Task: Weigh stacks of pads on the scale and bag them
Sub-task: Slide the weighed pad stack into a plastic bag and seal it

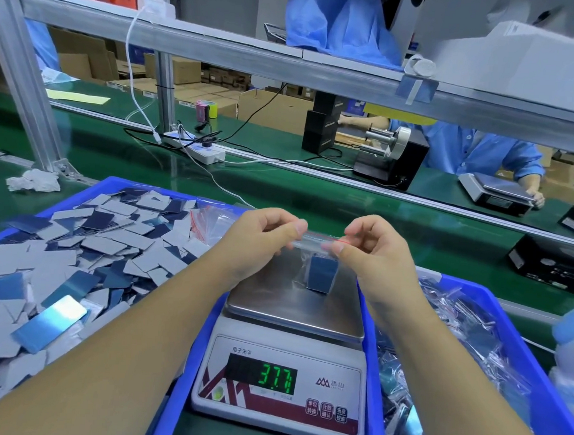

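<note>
From the head view we see our left hand (261, 231) and right hand (374, 242) each pinching the top strip of a clear bag (317, 252) that hangs above the scale (284, 367), a blue stack of pads (322, 274) inside it resting over the scale's steel pan.

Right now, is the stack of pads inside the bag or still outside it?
Inside. The blue stack of pads shows through the clear bag, hanging below the zip strip that the left hand and right hand pinch.
</note>
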`<state>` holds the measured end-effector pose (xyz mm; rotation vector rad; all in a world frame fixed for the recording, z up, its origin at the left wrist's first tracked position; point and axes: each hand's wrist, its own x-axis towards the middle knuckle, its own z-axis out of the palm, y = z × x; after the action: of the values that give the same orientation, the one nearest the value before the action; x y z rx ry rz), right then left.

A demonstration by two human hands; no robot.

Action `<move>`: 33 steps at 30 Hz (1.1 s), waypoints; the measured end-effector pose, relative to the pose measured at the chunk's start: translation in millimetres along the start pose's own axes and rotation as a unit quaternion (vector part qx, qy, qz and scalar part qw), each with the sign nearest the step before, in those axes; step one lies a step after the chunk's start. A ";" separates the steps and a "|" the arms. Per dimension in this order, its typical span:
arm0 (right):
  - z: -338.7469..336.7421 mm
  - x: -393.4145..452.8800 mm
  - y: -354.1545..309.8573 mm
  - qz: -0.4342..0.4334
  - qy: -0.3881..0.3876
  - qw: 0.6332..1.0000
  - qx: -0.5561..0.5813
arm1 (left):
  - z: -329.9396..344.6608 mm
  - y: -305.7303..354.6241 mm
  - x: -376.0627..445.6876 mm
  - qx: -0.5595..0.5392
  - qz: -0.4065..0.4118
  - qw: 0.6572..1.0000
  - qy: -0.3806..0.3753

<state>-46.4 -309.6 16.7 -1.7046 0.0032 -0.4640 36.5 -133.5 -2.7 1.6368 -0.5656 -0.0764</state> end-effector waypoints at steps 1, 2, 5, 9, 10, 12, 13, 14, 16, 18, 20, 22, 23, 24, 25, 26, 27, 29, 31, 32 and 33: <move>-0.8 0.1 -1.6 0.004 0.002 1.000 0.011 | -0.5 0.1 0.2 0.010 0.001 1.000 0.001; -2.1 0.4 -3.6 0.008 0.007 1.000 0.015 | -1.1 -0.5 -0.2 0.028 0.005 1.000 0.000; -7.9 3.5 -7.8 0.017 0.032 0.999 -0.012 | 0.7 -3.9 -4.2 0.116 0.023 0.993 -0.012; -14.0 5.7 -19.0 0.015 0.017 0.993 -0.118 | 11.1 2.6 -10.9 0.221 0.088 0.971 -0.036; -15.0 5.9 -22.7 0.007 0.008 0.988 -0.152 | 14.2 6.6 -12.6 0.239 0.104 0.965 -0.045; -18.1 5.5 -30.3 -0.005 -0.012 0.978 -0.206 | 21.8 15.4 -16.4 0.259 0.138 0.954 -0.064; -20.3 4.4 -33.0 -0.009 -0.022 0.974 -0.226 | 25.8 18.7 -18.4 0.262 0.152 0.950 -0.073; -23.0 2.7 -34.8 -0.013 -0.031 0.970 -0.242 | 29.5 21.7 -20.8 0.264 0.162 0.947 -0.083; -30.9 -1.6 -35.0 -0.014 -0.044 0.963 -0.267 | 37.1 25.6 -25.5 0.274 0.176 0.940 -0.105; -41.7 -5.5 -33.7 -0.008 -0.049 0.957 -0.284 | 43.5 27.5 -28.6 0.292 0.183 0.930 -0.130; -56.3 -6.9 -31.2 0.005 -0.035 0.953 -0.301 | 48.5 29.6 -31.0 0.298 0.194 0.924 -0.143; -73.0 -5.9 -27.6 0.027 -0.018 0.934 -0.356 | 51.5 31.5 -32.7 0.298 0.208 0.921 -0.144; -80.9 -5.4 -24.3 0.042 -0.020 0.912 -0.407 | 52.4 31.9 -33.3 0.296 0.213 0.920 -0.144; -87.8 -5.5 -20.1 0.058 -0.030 0.883 -0.465 | 52.8 32.2 -33.6 0.293 0.217 0.920 -0.144; -92.4 -6.1 -15.0 0.074 -0.042 0.851 -0.518 | 53.0 32.3 -33.8 0.289 0.218 0.921 -0.146; -95.1 -6.9 -9.4 0.086 -0.050 0.826 -0.556 | 53.2 32.6 -33.8 0.286 0.217 0.921 -0.149; -95.7 -7.6 -3.8 0.093 -0.049 0.814 -0.572 | 53.4 32.8 -33.8 0.285 0.215 0.921 -0.153; -92.6 -7.4 4.3 0.092 -0.031 0.822 -0.561 | 53.6 32.0 -33.9 0.284 0.208 0.922 -0.161; -86.9 -5.6 8.1 0.068 -0.007 0.842 -0.535 | 53.1 30.9 -34.0 0.282 0.202 0.923 -0.164; -84.0 -4.9 9.8 0.053 0.000 0.849 -0.525 | 52.6 30.7 -34.1 0.281 0.200 0.924 -0.164; -81.2 -4.6 11.2 0.040 0.004 0.855 -0.517 | 52.1 30.7 -34.1 0.278 0.200 0.925 -0.164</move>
<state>-72.5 -387.4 13.9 -2.7486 0.3950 -0.4274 -22.3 -168.6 8.8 2.0333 -1.2587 0.1281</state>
